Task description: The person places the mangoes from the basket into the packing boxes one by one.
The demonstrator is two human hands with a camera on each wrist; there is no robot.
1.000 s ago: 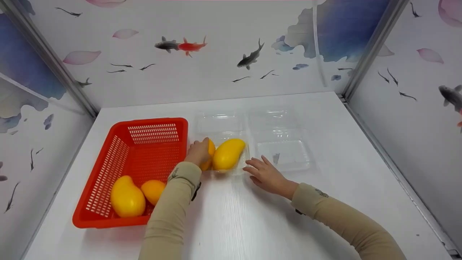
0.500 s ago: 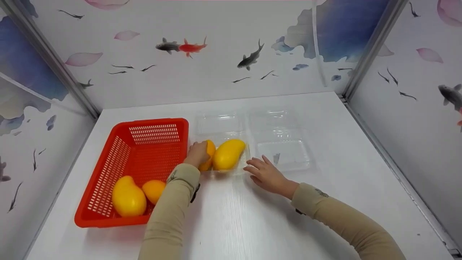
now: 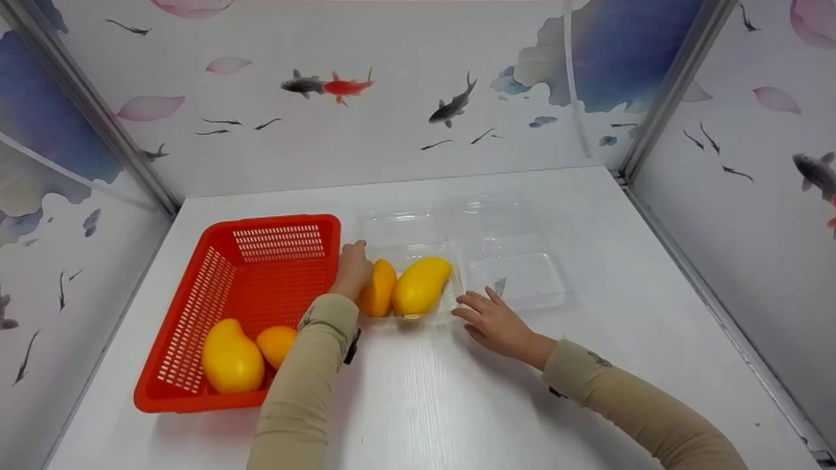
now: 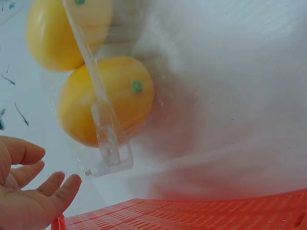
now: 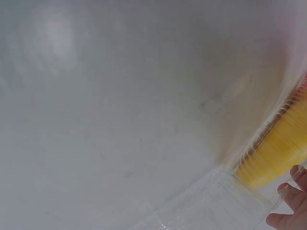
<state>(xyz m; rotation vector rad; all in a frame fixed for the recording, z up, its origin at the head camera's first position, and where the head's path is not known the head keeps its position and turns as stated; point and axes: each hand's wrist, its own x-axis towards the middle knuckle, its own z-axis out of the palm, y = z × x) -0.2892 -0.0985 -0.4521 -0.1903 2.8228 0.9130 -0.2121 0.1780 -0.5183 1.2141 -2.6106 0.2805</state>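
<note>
Two mangoes lie side by side in the front tray of a clear plastic box (image 3: 452, 301): an orange-yellow mango (image 3: 378, 290) on the left and a yellow mango (image 3: 422, 286) on the right. My left hand (image 3: 354, 269) is just left of the orange-yellow mango, beside the red basket; in the left wrist view its loosely bent fingers (image 4: 67, 191) hold nothing, with a gap to the box. On the box's other side, my right hand (image 3: 499, 325) has its fingers spread, the fingertips right at the box's edge. The right wrist view shows those fingers (image 5: 295, 203) next to the clear rim.
The red plastic basket (image 3: 171, 313) stands at the left, with a large yellow mango (image 3: 232, 358) and a smaller orange one (image 3: 275, 344) in its front part. A second clear box (image 3: 555, 277) lies open at the right. Printed wall panels (image 3: 392, 150) enclose the table.
My left hand has let go of the orange-yellow mango and drawn back slightly. The box with both mangoes has shifted a little right and nearer, and my right hand moved likewise.
</note>
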